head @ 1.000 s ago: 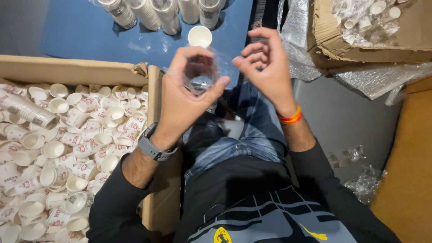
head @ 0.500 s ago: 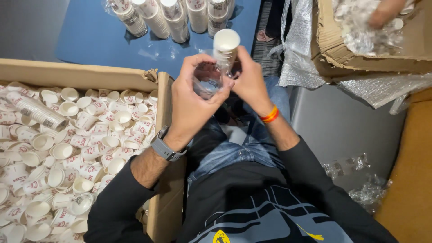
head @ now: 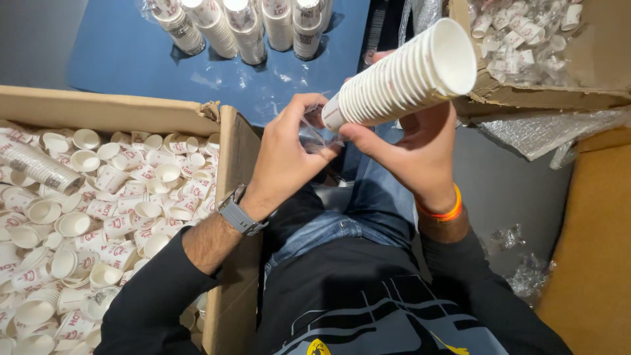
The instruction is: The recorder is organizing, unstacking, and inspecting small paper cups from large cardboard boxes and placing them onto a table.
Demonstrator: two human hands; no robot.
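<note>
My right hand [head: 414, 148] grips a stack of white paper cups [head: 401, 79] near its narrow end; the stack tilts up to the right with its open mouth toward me. My left hand [head: 286, 154] pinches a clear plastic sleeve [head: 315, 128] at the stack's bottom end. A grey watch sits on my left wrist and an orange band on my right wrist. Both hands are above my lap, beside the right wall of a big cardboard box [head: 230, 144].
The cardboard box on the left holds several loose white paper cups [head: 98, 210] and one sleeved stack [head: 36, 164]. Wrapped cup stacks [head: 243, 26] stand on a blue table [head: 118, 52]. Another cardboard box [head: 591, 72] with small cups is at top right; crumpled plastic [head: 519, 263] lies on the floor.
The cup stack, seen end-on before, has swung out and now tilts up to the right in my right hand. My left hand stays at its bottom end on the clear sleeve.
</note>
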